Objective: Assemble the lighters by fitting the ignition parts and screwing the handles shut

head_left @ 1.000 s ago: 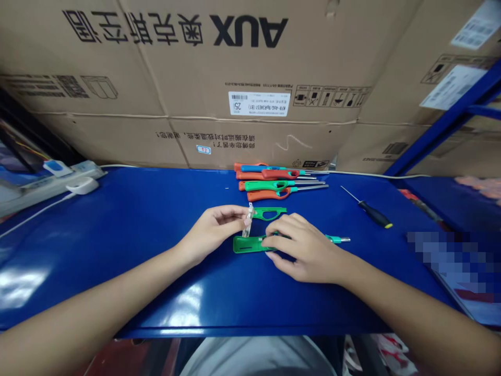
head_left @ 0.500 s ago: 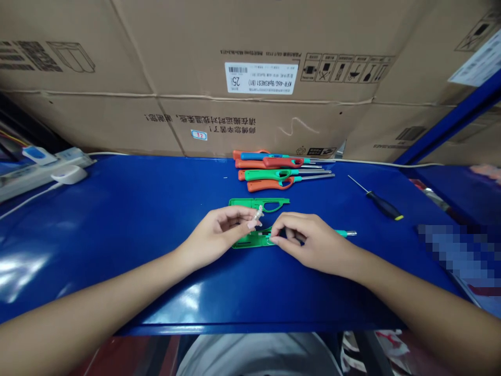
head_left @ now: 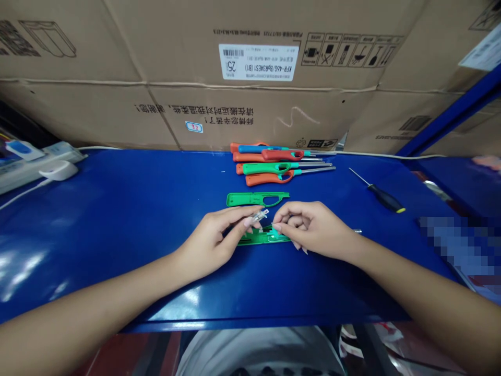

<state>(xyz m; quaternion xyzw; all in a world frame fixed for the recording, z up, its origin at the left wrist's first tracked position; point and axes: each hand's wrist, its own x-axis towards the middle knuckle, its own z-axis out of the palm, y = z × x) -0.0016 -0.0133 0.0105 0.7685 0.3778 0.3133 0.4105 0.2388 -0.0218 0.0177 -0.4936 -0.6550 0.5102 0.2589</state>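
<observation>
Between the thumb and fingers of my left hand (head_left: 213, 237) is a small clear plastic lighter fuel tank (head_left: 259, 216) with a whitish tip, tilted up to the right. My right hand (head_left: 317, 227) is closed, its thumb and forefinger pinching a small teal plastic piece (head_left: 277, 233) at the lower green lighter shell half (head_left: 254, 239). This shell lies open side up under both hands, partly covered by my fingers. A metal nozzle tip (head_left: 357, 231) shows past my right hand. The other green shell half (head_left: 247, 199) lies just behind, touched by neither hand.
Several assembled lighters (head_left: 270, 178), orange, red, blue and green, lie piled at the back before a large cardboard box (head_left: 188, 57). A screwdriver (head_left: 385, 198) rests at the right on the blue table (head_left: 117, 219). A power strip (head_left: 23, 172) with plugs and cables is at the left.
My left hand has moved slightly right, showing more of the clear fuel tank. My right fingertips now pinch the teal piece at the shell. The camera view has shifted a little.
</observation>
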